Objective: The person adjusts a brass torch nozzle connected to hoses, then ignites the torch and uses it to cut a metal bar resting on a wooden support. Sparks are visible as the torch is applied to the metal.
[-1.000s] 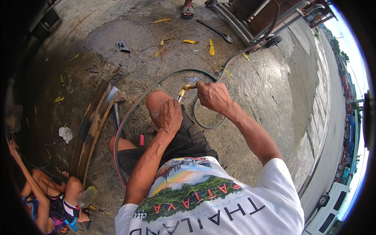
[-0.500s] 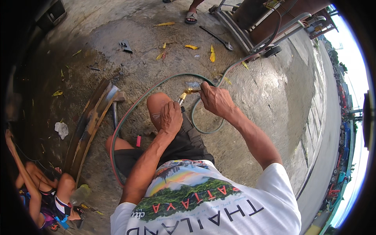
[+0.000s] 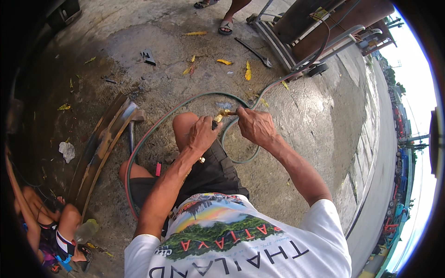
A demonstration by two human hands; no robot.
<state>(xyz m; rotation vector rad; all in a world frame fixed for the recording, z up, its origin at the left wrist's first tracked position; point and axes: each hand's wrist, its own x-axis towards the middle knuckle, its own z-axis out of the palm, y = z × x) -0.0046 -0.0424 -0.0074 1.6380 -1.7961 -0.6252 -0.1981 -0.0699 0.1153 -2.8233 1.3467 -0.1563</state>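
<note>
- Plainly, what we have between our hands is a gold-coloured, angled brass torch head [image 3: 220,116], just beside our bent bare knee [image 3: 182,123] and above the rough grey concrete floor [image 3: 296,157]
- Our left hand [image 3: 202,135] is closed around the stem below the head, and our fingers hide most of that part
- Our right hand [image 3: 257,126] pinches the slim dark-brown metal nozzle [image 3: 232,113] at the far end
- We judge the metal stiff, rather heavy for its size and a little slippery, so the stem suits a full grip and the nozzle a fingertip hold
- We would guard the nozzle's end from knocks, as it is probably the most easily damaged
- Paired green and red rubber hoses [image 3: 204,94] curve past our knee; they look flexible and could tug, though we cannot tell where they join
</note>
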